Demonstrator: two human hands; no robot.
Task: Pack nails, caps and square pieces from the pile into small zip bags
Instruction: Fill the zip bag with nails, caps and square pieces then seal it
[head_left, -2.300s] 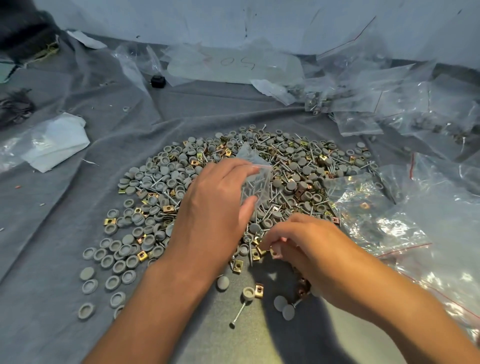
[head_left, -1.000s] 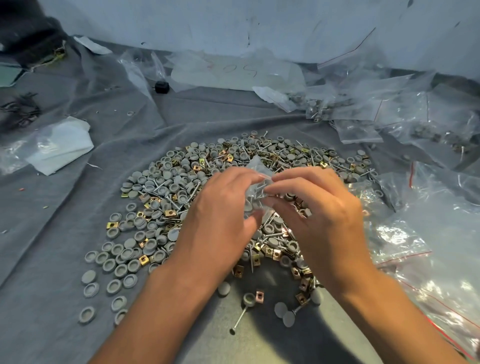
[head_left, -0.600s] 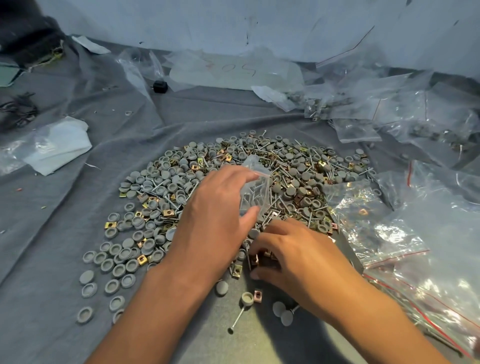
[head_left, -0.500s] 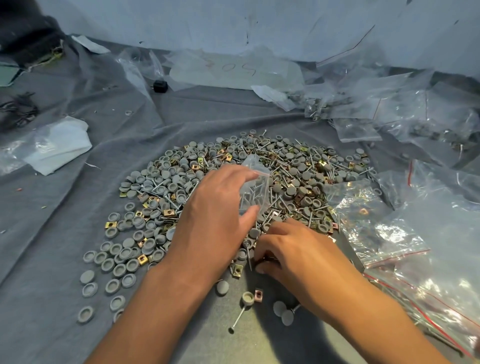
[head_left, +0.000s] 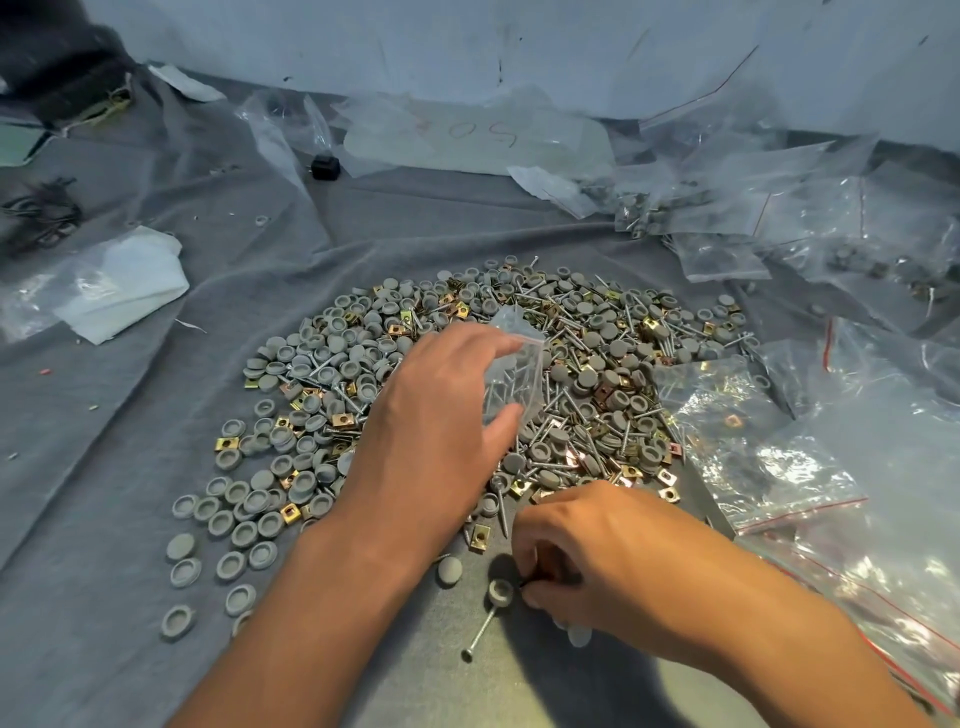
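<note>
A wide pile (head_left: 597, 332) of grey round caps, silver nails and brass square pieces lies on a grey cloth (head_left: 130, 467). Above its middle, my left hand (head_left: 431, 431) pinches a small clear zip bag (head_left: 511, 384) with a few nails inside. My right hand (head_left: 613, 561) is down at the pile's near edge. Its fingertips pinch a small square piece that is mostly hidden by the fingers. Right beside them sits a lone cap (head_left: 500, 591), and a loose nail (head_left: 480, 636) lies just below it.
Large crinkled plastic bags (head_left: 831, 467) with red zip lines cover the right side. More clear bags (head_left: 727, 208), some holding parts, lie at the back right. A white folded wrapper (head_left: 119, 283) lies at the left, a small black object (head_left: 325, 167) at the back.
My right hand dropped from the bag's mouth to the pile's near edge, then slid closer to me and pinched the square piece by the lone cap. My left hand kept the bag still.
</note>
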